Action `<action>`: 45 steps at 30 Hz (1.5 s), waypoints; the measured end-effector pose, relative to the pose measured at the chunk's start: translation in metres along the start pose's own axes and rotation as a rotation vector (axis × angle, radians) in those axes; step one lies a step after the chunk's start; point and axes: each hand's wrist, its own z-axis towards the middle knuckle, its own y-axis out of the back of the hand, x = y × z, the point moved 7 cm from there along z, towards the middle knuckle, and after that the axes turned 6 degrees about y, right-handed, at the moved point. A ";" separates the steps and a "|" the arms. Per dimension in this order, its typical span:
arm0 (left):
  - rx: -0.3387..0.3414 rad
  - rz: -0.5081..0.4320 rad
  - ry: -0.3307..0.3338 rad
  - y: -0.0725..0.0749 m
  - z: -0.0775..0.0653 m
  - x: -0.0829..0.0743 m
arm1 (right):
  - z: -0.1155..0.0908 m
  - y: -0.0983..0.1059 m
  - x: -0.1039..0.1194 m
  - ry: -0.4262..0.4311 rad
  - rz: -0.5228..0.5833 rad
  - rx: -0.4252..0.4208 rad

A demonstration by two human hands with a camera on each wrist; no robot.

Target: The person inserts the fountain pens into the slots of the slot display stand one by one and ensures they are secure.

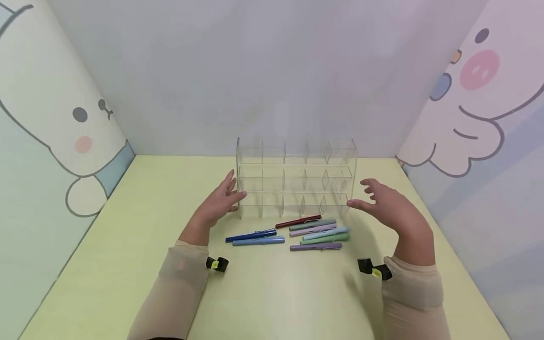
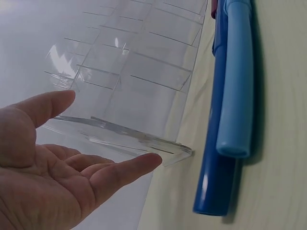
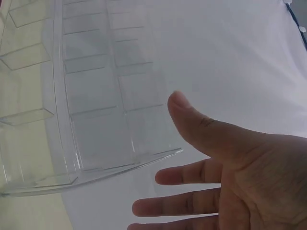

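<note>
A clear acrylic rack point(image 1: 293, 184) with three tiers of small compartments stands upright near the back wall. At its left side panel is my left hand point(image 1: 218, 200), fingers spread and thumb toward the front; whether it touches the panel I cannot tell. My right hand point(image 3: 240, 182) is held just off the rack's right side, with thumb and fingers apart and nothing between them. In front of the rack lie several pens: a dark blue pen point(image 2: 213, 182) beside a light blue pen point(image 2: 237, 81), a dark red pen point(image 1: 298, 221), and a purple pen point(image 1: 316, 247) among others.
The pens lie on a pale yellow-green table point(image 1: 272, 302). A plain light wall point(image 1: 272, 71) rises behind the rack, and side panels with cartoon animals point(image 1: 480, 118) flank the table. Black wrist mounts point(image 1: 217, 264) are strapped over both beige sleeves point(image 1: 174, 293).
</note>
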 end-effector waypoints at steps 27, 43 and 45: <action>0.006 0.001 0.003 -0.004 0.003 -0.001 | 0.015 -0.077 -0.012 0.323 -0.261 0.099; 0.000 -0.017 0.014 -0.005 0.003 -0.002 | 0.018 -0.092 -0.012 0.413 -0.405 0.011; -0.002 -0.022 0.019 -0.005 0.002 -0.002 | 0.018 -0.091 -0.010 0.426 -0.405 0.017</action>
